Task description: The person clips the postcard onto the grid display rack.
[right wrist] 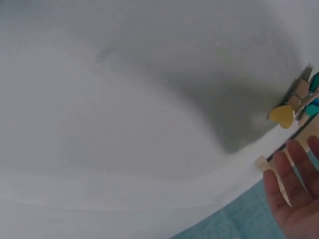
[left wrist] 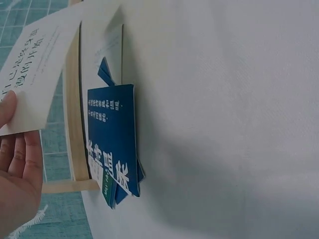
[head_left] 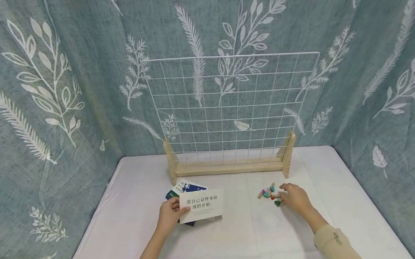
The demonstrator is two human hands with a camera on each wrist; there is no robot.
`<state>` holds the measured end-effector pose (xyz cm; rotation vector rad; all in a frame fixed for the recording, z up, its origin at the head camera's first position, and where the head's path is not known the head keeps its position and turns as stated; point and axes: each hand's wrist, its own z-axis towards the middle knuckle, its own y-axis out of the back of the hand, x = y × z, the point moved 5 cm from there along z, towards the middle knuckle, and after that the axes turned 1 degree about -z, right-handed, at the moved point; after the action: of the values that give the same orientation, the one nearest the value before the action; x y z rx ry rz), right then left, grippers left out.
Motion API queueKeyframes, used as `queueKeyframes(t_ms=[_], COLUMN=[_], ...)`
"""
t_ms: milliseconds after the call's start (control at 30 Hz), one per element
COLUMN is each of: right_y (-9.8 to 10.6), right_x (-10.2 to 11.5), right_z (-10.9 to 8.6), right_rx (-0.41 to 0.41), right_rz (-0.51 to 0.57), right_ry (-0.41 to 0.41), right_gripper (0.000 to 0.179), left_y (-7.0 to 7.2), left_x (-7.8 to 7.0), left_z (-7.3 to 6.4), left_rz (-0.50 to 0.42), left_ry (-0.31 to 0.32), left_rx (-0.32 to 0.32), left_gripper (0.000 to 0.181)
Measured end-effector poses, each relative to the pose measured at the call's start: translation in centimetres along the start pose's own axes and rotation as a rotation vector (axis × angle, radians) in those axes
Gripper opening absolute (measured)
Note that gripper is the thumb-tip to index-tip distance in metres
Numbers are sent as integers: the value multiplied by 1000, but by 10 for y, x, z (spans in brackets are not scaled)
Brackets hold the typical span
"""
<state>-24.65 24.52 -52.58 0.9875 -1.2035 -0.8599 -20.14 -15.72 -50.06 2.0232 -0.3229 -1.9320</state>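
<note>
My left hand pinches a white card printed with dark Chinese characters, thumb on its face and fingers behind. In the left wrist view the card is raised above a loose pile of cards, with a dark blue card with white characters on top. My right hand is over the right of the table at a small heap of mini clothespins with coloured ornaments. Its fingers look extended and slightly spread in the right wrist view, near a yellow heart. The thumb is out of that view.
Behind the cards and clothespins stands a white wire grid in a light wooden stand. A white cloth covers the table. Teal curtains with white leaf prints enclose the back and both sides.
</note>
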Motion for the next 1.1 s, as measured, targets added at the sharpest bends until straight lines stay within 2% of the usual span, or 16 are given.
queueKeyframes(t_ms=[133, 267, 367, 600, 900, 1100], right_y=[-1, -5, -11, -18, -14, -12], right_x=[-6, -12, -15, -17, -14, -16], right_z=[1, -1, -3, -6, -10, -13], right_rx=[79, 152, 167, 114, 35, 18], right_rz=[0, 6, 19, 32, -6, -24], right_ry=[-39, -42, -39, -32, 29, 47], right_gripper=[18, 15, 13, 8, 11, 10], left_y=[4, 6, 8, 17, 15, 16], left_x=[-1, -1, -2, 0, -5, -12], left_z=[0, 1, 1, 5, 5, 6], left_rz=[-29, -61, -58, -2, -129, -158], left_ry=[18, 30, 19, 43, 68, 82], left_rx=[-29, -50, -71, -127, -80, -76], left_gripper=[19, 22, 24, 23, 26, 27])
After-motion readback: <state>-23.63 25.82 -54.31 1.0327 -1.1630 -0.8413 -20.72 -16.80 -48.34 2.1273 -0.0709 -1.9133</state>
